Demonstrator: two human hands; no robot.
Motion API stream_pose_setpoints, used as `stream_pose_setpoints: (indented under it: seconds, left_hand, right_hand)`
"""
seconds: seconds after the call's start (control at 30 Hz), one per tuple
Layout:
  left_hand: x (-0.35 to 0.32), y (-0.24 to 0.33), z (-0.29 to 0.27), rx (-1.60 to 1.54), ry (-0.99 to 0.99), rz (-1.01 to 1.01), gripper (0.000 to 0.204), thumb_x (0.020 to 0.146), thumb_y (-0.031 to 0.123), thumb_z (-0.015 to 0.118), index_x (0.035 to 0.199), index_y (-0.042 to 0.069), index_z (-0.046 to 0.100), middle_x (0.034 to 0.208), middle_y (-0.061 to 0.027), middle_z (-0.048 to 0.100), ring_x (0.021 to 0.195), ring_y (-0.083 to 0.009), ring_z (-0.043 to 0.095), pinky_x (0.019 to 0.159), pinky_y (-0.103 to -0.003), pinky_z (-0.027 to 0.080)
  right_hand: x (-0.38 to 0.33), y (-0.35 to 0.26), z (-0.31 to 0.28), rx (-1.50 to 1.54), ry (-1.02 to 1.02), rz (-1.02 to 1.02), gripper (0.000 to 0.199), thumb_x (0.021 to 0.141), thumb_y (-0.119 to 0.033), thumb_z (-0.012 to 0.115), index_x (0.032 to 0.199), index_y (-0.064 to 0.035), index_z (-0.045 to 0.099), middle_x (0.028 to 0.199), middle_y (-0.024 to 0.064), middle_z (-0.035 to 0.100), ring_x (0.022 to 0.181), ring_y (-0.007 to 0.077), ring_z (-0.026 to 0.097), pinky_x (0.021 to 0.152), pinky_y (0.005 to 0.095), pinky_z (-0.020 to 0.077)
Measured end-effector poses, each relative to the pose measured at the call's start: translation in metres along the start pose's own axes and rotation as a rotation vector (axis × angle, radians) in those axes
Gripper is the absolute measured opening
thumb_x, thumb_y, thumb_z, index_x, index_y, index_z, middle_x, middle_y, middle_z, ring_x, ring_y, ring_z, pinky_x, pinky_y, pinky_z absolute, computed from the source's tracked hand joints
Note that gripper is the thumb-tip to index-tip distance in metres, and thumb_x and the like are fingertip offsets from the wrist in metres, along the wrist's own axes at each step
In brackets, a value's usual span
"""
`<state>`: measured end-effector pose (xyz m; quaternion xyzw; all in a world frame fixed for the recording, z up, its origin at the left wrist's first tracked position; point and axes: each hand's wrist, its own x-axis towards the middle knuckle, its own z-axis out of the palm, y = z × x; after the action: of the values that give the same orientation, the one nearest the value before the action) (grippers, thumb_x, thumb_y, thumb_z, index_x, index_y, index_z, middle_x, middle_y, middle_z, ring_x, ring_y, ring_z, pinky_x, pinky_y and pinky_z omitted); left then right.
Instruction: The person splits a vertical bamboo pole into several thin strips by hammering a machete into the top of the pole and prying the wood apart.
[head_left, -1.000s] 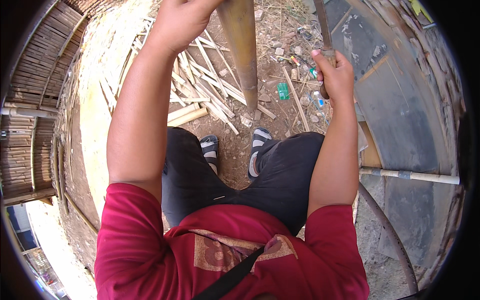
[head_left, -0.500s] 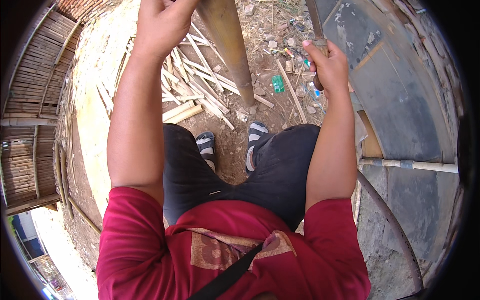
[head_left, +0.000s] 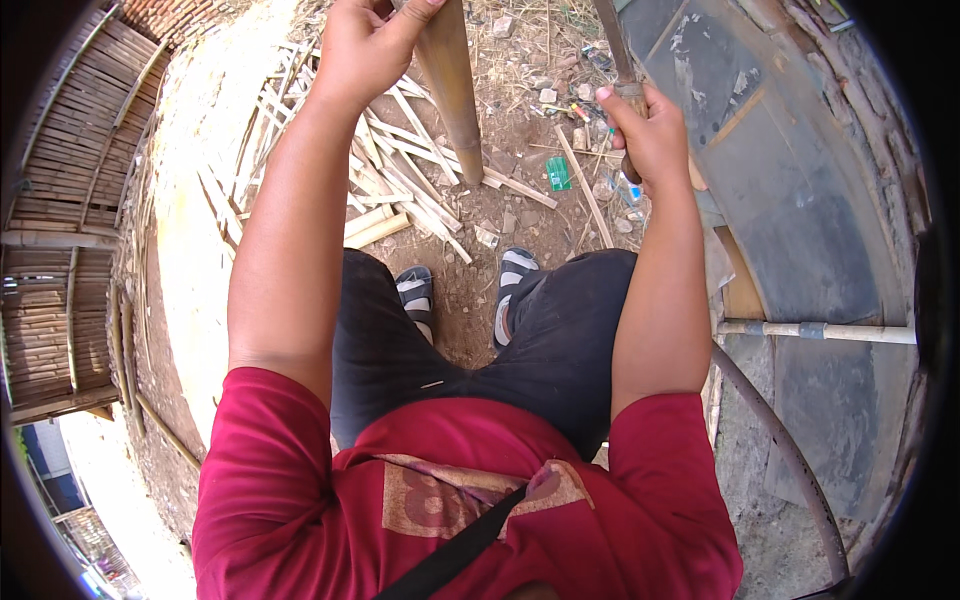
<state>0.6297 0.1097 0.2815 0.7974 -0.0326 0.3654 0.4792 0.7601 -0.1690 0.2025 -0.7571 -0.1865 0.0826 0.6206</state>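
My left hand [head_left: 368, 52] is closed at the upper part of a thick brown bamboo pole [head_left: 452, 100], its thumb lying on the surface. The upper end of the pole is cut off by the picture's edge, and its narrower-looking lower end points down at the dirt ahead of my feet. My right hand [head_left: 655, 138] is wrapped round the wooden handle of a machete [head_left: 613, 42]. The dark blade rises from that fist, apart from the bamboo, and its tip lies outside the view.
Split bamboo strips [head_left: 400, 190] lie heaped beyond my left foot. A green wrapper [head_left: 558, 173], stones and litter are scattered over the ground. Grey panels [head_left: 800, 220] and a pale pipe [head_left: 850, 331] stand close on my right. Bamboo-slat walls [head_left: 80, 130] are at the left.
My left hand has moved right and slightly down. The bamboo's lower end has shifted left and up. My right hand and the machete have moved slightly left.
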Motion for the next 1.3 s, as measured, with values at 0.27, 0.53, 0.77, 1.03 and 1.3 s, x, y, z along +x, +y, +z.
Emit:
stream_pose_setpoints:
  seconds: [0.27, 0.53, 0.77, 1.03, 1.3]
  left_hand:
    - [-0.013, 0.025, 0.004, -0.158, -0.043, 0.064, 0.061, 0.098, 0.036, 0.075, 0.144, 0.002, 0.053, 0.119, -0.0118, 0.07, 0.112, -0.019, 0.066, 0.098, -0.037, 0.052]
    - [-0.039, 0.011, 0.006, -0.163, -0.11, -0.056, 0.064, 0.097, 0.032, 0.075, 0.148, 0.003, 0.048, 0.123, -0.0114, 0.066, 0.112, -0.018, 0.064, 0.097, -0.037, 0.053]
    - [-0.034, 0.009, 0.014, -0.186, -0.106, -0.051, 0.067, 0.096, 0.03, 0.076, 0.15, 0.003, 0.046, 0.125, -0.0131, 0.066, 0.114, -0.0195, 0.064, 0.099, -0.037, 0.052]
    - [-0.034, 0.016, 0.01, 0.071, -0.032, 0.026, 0.073, 0.093, 0.033, 0.079, 0.148, -0.001, 0.046, 0.12, -0.0174, 0.067, 0.116, -0.0275, 0.064, 0.106, -0.043, 0.048]
    - [-0.101, 0.118, 0.025, -0.142, 0.117, -0.192, 0.059, 0.093, 0.039, 0.077, 0.123, -0.005, 0.054, 0.093, -0.0083, 0.063, 0.079, -0.0118, 0.062, 0.07, -0.028, 0.05]
  right_hand:
    - [-0.027, -0.058, -0.01, 0.101, -0.123, -0.132, 0.036, 0.098, -0.032, 0.071, 0.117, -0.0022, 0.067, 0.078, -0.0005, 0.063, 0.059, 0.0058, 0.053, 0.054, 0.0236, 0.0415]
    - [-0.066, -0.142, -0.025, 0.081, -0.27, -0.167, 0.036, 0.101, -0.034, 0.068, 0.119, -0.0022, 0.065, 0.077, -0.0011, 0.062, 0.057, 0.004, 0.052, 0.049, 0.0223, 0.038]
    - [-0.082, -0.2, -0.025, -0.163, -0.386, -0.134, 0.041, 0.102, -0.04, 0.065, 0.113, -0.0015, 0.063, 0.076, -0.0001, 0.062, 0.054, 0.006, 0.054, 0.044, 0.0239, 0.0384]
    - [-0.095, -0.237, -0.019, -0.429, -0.442, -0.041, 0.043, 0.104, -0.041, 0.059, 0.12, -0.0016, 0.056, 0.072, 0.0006, 0.057, 0.05, 0.0086, 0.052, 0.048, 0.0262, 0.0444]
    - [-0.124, -0.235, 0.007, -0.058, -0.451, -0.008, 0.074, 0.104, -0.024, 0.054, 0.159, -0.0102, 0.007, 0.083, 0.0064, 0.057, 0.057, 0.0134, 0.055, 0.052, 0.0325, 0.0496]
